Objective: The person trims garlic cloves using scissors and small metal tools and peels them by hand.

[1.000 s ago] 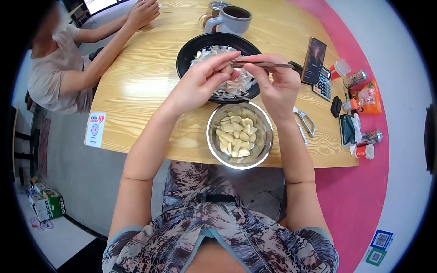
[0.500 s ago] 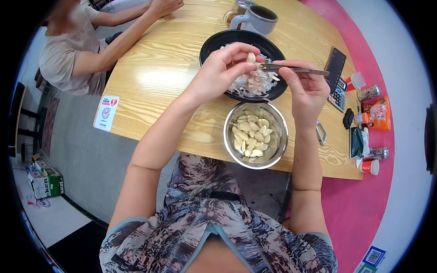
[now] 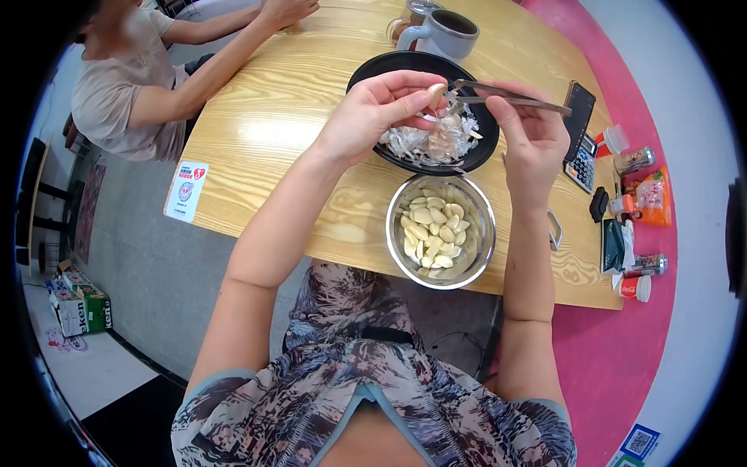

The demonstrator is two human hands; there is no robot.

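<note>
Pinched between the thumb and fingers of my left hand (image 3: 381,113) is a garlic clove (image 3: 437,95). My right hand (image 3: 533,136) grips a pair of metal tweezers (image 3: 517,99), whose two arms are spread apart with the tips close to the clove. Both hands are above a black bowl (image 3: 379,68) that holds garlic skins (image 3: 420,145). Nearer to my body, a shiny steel bowl (image 3: 489,249) contains several peeled garlic cloves (image 3: 433,233).
A grey mug (image 3: 447,39) and a glass jar (image 3: 398,29) stand behind the black bowl. To the right are a phone (image 3: 578,113), a calculator (image 3: 580,167), cans and small packets. Another person (image 3: 128,86) sits at the left side of the wooden table (image 3: 264,132).
The tweezers' arms have parted, and their tips have come slightly up and off the clove. In my left hand the clove is now tilted. The view has shifted a little.
</note>
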